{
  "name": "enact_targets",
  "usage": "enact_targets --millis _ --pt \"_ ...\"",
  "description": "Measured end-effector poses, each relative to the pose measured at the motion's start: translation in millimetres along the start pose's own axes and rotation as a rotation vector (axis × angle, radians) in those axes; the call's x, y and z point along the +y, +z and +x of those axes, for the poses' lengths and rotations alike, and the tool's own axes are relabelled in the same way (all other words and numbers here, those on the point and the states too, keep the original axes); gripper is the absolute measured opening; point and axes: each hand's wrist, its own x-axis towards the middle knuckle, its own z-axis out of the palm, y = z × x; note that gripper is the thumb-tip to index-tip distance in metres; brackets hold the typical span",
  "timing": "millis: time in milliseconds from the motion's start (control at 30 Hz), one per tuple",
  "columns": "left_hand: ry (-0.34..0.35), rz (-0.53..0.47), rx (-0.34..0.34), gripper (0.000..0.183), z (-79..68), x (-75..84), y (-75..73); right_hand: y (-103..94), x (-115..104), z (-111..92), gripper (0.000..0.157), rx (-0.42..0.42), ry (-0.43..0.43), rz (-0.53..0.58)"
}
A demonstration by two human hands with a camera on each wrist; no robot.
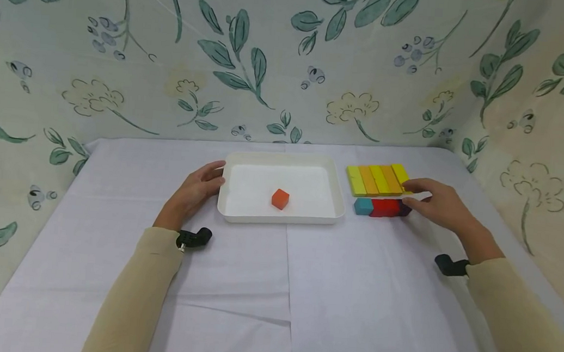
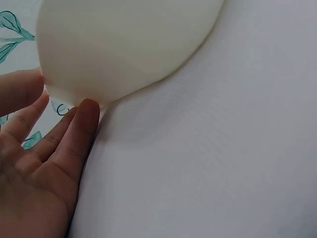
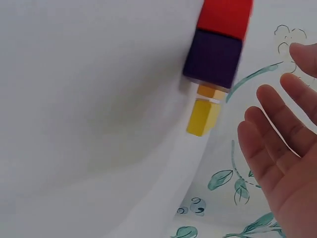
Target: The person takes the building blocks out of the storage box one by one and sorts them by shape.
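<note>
My left hand (image 1: 193, 193) rests against the left side of a white rectangular tray (image 1: 225, 211); in the left wrist view, extended fingertips (image 2: 88, 110) touch the tray's outer wall (image 2: 124, 54). Inside the tray sits an orange cube (image 1: 280, 199). At the right, my right hand (image 1: 438, 204) is beside the right end of a row of blocks, thumb and fingers spread apart with nothing between them. That row runs from a teal block (image 1: 363, 206) through red (image 1: 384, 207) to a dark purple block (image 3: 214, 58). The thumb overlaps the purple one in the head view.
Behind the coloured row lies a flat group of yellow and orange bars (image 1: 370, 181), side by side. A white cloth (image 1: 234, 292) covers the table. Floral-patterned fabric (image 1: 270, 60) rises behind the table's back edge and along both sides.
</note>
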Motion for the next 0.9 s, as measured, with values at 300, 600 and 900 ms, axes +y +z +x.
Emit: enact_targets --millis 300,600,900 --pt "0.007 -0.009 0.006 0.062 -0.7 0.2 -1.1 -7.0 -55 23 0.043 -0.014 -0.042 0.012" --pt "0.018 -0.011 -0.001 0.061 3.2 -3.3 1.0 3.4 -112 46 0.038 -0.064 -0.213 -0.024" --pt "0.001 0.005 0.012 0.061 2.5 -3.8 -0.6 21.4 -161 61 0.037 -0.171 -0.295 -0.038"
